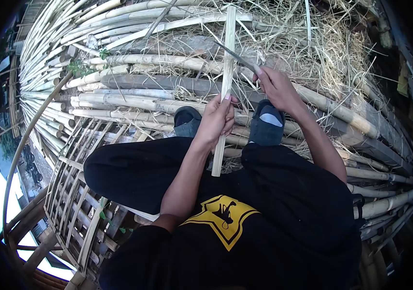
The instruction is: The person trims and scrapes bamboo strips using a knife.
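Observation:
A long, flat, pale bamboo strip (228,63) stands nearly upright in the view, running from the top edge down to my lap. My left hand (217,117) is closed round its lower half, the thumb lying on its face. My right hand (276,88) is wrapped round the handle of a knife (235,55). The dark blade points up and left, and its tip part lies across the strip or just over it; whether they touch I cannot tell. The handle is mostly hidden in my fingers.
Bamboo poles (143,101) lie in rows under my shoes (267,126). Thin shavings (308,58) are heaped at the upper right. A woven bamboo lattice (78,193) stands at the left, beside a curved pole (20,150). More poles fan out at the upper left.

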A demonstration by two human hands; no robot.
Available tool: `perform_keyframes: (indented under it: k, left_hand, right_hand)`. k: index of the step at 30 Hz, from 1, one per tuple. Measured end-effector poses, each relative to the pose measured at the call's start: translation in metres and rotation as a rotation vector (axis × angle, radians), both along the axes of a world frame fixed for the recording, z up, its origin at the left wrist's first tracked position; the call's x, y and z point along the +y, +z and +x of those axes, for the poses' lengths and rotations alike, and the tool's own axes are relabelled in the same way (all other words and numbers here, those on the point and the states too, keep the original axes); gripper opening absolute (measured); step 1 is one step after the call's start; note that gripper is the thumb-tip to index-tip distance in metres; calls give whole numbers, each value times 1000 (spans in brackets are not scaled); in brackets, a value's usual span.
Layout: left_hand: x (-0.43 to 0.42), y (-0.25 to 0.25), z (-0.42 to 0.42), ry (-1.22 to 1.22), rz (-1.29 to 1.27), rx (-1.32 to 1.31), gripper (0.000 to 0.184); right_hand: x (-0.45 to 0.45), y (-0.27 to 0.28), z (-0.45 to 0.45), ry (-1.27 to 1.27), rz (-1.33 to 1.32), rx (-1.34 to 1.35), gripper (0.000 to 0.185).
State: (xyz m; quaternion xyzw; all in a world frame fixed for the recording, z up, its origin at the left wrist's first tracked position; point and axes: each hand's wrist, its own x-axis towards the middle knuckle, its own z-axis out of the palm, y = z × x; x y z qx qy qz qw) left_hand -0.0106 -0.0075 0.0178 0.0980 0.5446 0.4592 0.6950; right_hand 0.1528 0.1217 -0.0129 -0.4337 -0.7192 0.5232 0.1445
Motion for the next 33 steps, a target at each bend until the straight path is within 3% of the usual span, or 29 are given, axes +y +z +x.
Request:
perform_keyframes:
  k: [4, 8, 10, 13, 19, 25, 33]
  left_hand:
    - [3, -1, 1, 2, 7, -8, 27]
    - [1, -2, 1, -13, 22, -7, 24]
    - [0, -1, 0, -49, -1, -45, 22]
    - [-2, 1, 5, -47, -22, -48, 21]
    - [-2, -2, 0, -72, 9, 4, 16]
    - [2, 5, 7, -31, -28, -13, 12]
    - [6, 4, 10, -80, -21, -18, 14]
  right_hand:
    - [-20, 9, -4, 267, 217, -93, 27]
    - [-19, 3, -5, 317, 278, -149, 28]
    - [-16, 1, -5, 280, 476, -182, 33]
    - [-1, -5, -2, 272, 431, -306, 33]
    - [-19, -5, -3, 400, 363, -196, 33]
    - [7, -26, -1, 355, 596, -232, 38]
    - [36, -27, 13, 284, 642, -323, 47]
